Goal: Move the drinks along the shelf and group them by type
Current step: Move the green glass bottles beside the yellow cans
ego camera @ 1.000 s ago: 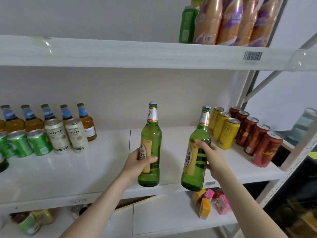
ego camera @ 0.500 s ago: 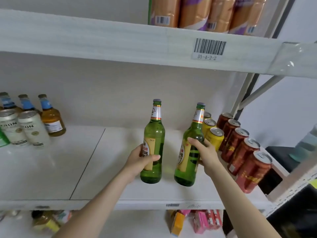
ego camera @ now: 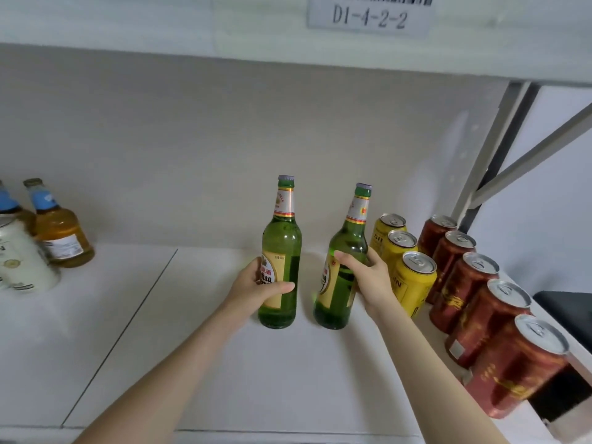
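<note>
My left hand (ego camera: 256, 283) grips one green beer bottle (ego camera: 282, 251) upright at mid-shelf (ego camera: 128, 331). My right hand (ego camera: 368, 280) grips a second green bottle (ego camera: 344, 251), tilted slightly right, just beside the yellow cans (ego camera: 413, 280). Red cans (ego camera: 480, 315) line the right edge; amber bottles (ego camera: 61, 232) stand far left.

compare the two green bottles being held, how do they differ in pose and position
The left hand's bottle stands nearly upright; the right hand's bottle leans, top tipped right. The right one sits beside the yellow cans; the left one has open shelf to its left. Both are capped green glass with matching labels.
</note>
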A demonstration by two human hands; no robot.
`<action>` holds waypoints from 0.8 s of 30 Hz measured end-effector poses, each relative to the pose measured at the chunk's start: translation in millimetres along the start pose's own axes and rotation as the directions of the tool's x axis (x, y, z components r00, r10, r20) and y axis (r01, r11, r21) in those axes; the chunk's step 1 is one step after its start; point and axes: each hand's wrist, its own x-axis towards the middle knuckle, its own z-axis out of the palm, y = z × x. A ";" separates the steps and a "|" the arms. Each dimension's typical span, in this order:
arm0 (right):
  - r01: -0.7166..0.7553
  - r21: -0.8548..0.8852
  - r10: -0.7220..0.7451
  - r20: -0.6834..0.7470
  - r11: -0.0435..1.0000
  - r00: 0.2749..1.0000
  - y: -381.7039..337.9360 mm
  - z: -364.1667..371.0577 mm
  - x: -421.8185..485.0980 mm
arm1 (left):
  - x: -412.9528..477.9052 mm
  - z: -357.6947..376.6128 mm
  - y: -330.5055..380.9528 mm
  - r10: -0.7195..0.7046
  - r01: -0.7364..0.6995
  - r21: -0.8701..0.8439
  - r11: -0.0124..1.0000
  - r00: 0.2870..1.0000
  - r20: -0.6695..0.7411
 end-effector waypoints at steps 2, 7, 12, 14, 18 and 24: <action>0.023 0.003 -0.023 -0.019 1.000 1.000 5.9 0.5 16.0 | 15.1 -1.2 -5.1 0.015 -0.015 0.000 1.000 1.000 -0.003; 0.073 0.010 -0.071 -0.104 0.997 0.992 16.0 2.7 44.2 | 39.9 1.8 -16.9 0.045 -0.045 -0.006 0.999 0.999 0.004; 0.125 0.006 -0.122 -0.157 0.992 0.980 23.4 7.6 59.6 | 46.4 6.6 -28.3 0.074 -0.073 -0.012 0.997 0.997 0.027; 0.146 -0.015 -0.146 -0.174 0.989 0.974 25.6 9.9 64.2 | 46.9 7.8 -31.0 0.078 -0.078 -0.002 0.997 0.997 0.026; 0.167 -0.074 -0.178 -0.189 0.983 0.966 28.7 13.5 74.3 | 46.5 8.6 -36.0 0.097 -0.098 0.022 0.995 0.995 0.029; 0.177 -0.133 -0.199 -0.168 0.975 0.966 31.9 15.7 85.1 | 42.0 9.8 -41.6 0.114 -0.116 0.037 0.993 0.993 0.034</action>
